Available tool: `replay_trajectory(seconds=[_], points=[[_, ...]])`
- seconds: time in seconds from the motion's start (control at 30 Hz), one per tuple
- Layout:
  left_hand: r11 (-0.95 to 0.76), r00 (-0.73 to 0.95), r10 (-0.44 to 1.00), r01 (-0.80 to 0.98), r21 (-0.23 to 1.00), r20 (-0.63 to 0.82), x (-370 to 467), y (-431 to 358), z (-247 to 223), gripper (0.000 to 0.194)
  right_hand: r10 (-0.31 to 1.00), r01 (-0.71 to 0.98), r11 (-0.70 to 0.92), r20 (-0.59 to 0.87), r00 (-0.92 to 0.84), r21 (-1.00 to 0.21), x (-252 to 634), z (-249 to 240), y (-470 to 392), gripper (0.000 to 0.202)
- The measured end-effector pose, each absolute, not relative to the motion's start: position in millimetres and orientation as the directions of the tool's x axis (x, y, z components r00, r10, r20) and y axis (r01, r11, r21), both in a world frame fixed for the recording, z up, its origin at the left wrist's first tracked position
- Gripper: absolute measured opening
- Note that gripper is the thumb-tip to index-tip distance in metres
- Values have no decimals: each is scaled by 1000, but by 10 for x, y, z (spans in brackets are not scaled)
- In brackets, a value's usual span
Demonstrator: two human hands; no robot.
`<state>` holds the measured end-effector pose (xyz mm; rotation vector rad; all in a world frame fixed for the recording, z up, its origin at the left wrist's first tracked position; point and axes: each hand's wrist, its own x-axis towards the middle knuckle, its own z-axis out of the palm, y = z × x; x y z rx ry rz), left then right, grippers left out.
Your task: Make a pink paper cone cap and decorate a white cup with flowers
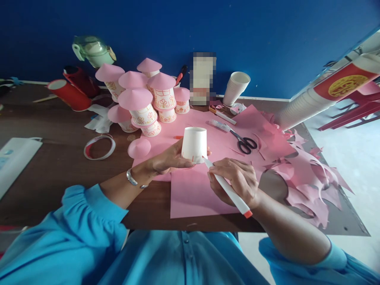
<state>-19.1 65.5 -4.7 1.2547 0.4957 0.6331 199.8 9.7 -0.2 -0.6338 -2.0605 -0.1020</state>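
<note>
My left hand (170, 158) is wrapped round a white paper cup (194, 144) and holds it upside down over the pink paper (198, 198). A few short orange strokes show near the cup's lower rim. My right hand (236, 180) grips a white marker (230, 192) with an orange end, its tip at or very near the rim on the right. Behind the cup stand several decorated paper cups (164, 99) with pink cone roofs (135, 98), some stacked, bearing orange flower drawings. A loose pink cone (139, 148) lies left of my left hand.
Black-handled scissors (246, 144) and a capped pen (219, 126) lie on the paper. Pink offcuts (308, 178) cover the table's right side, under a long sleeve of cups (314, 99). A tape roll (99, 147) is at left; stacked cups (236, 88) stand by the blue wall.
</note>
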Motion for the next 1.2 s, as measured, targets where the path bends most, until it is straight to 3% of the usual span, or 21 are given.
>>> replay_trajectory(seconds=[0.33,0.47,0.63,0.87,1.1,1.2], points=[[199,742,670,-182,963,2,-197,675,-106,74,442,448,860,793,-419,-243,1979,17,85,20],[201,737,676,-163,966,-16,-207,681,-109,68,451,439,860,792,-412,-261,1978,15,75,21],[190,731,683,-171,967,-5,-206,656,-64,74,411,420,877,819,-400,-234,1985,32,91,19],[192,713,701,-185,964,-3,-189,662,-87,60,380,496,853,845,-377,-163,2026,44,105,26],[196,576,808,-60,979,-127,-187,674,-213,91,482,617,759,816,-320,-207,2053,-61,110,42],[183,570,812,-48,982,-124,-179,673,-231,89,550,631,728,778,-303,-268,2018,-34,138,51]])
